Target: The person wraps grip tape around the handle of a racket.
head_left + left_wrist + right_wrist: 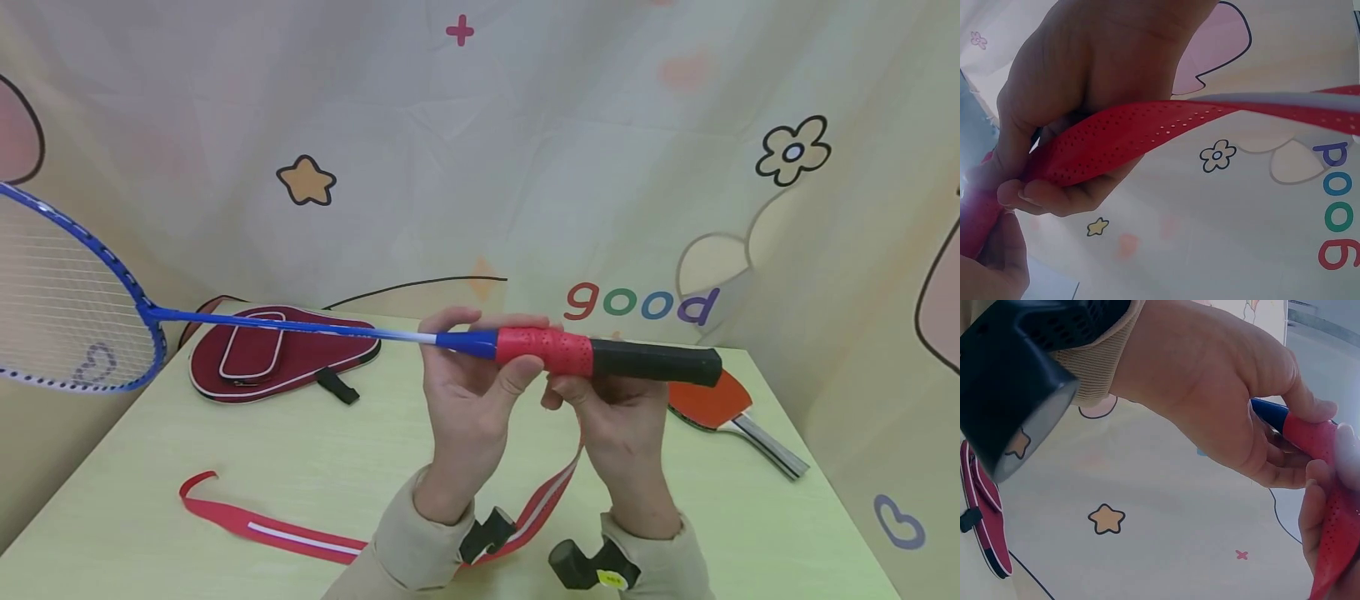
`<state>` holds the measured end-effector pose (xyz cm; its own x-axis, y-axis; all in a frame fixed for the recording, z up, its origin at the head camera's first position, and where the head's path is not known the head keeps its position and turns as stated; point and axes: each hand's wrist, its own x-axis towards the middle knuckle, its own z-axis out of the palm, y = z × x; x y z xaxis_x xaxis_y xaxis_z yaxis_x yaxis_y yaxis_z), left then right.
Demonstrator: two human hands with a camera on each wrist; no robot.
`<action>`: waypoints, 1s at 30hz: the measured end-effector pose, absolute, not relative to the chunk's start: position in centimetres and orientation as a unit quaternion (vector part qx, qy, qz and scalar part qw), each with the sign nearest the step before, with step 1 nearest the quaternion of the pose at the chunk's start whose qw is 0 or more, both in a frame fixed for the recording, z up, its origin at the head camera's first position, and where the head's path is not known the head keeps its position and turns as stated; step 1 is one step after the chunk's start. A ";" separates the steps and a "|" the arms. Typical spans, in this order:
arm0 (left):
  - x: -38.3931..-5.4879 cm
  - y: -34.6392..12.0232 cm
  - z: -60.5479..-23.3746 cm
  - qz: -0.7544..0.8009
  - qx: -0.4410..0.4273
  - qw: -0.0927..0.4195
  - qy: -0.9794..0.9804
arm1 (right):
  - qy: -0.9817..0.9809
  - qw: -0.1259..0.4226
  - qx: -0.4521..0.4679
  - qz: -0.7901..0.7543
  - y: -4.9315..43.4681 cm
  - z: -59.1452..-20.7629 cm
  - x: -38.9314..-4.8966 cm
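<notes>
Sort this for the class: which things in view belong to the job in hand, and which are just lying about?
Part of the job: badminton racket; red perforated tape, partly wrapped round its handle.

Just lying about: maroon case; orange-faced bat.

Booth-like indoor spot: printed cloth hung behind and beside pale table.

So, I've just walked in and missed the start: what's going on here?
A person holds a badminton racket over a table. Red perforated grip tape covers the upper part of the handle, leaving its black end uncovered. The left hand grips the racket near its blue cone, and the right hand pinches the tape, whose loose length trails onto the table. A table tennis paddle and maroon paddle case lie there too.
</notes>
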<state>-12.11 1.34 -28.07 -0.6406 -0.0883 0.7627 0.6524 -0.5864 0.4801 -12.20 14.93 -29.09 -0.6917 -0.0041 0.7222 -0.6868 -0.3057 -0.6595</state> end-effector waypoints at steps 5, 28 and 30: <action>-12.1 1.4 -28.1 -0.818 -0.353 0.224 -0.396 | -0.553 0.232 0.303 0.741 14.9 -29.1 -12.0; -12.1 1.3 -27.9 -0.823 -0.361 0.215 -0.382 | -0.573 0.219 0.356 0.705 15.5 -28.9 -12.7; -12.1 1.3 -27.9 -0.821 -0.360 0.220 -0.386 | -0.567 0.215 0.355 0.712 15.5 -28.9 -12.7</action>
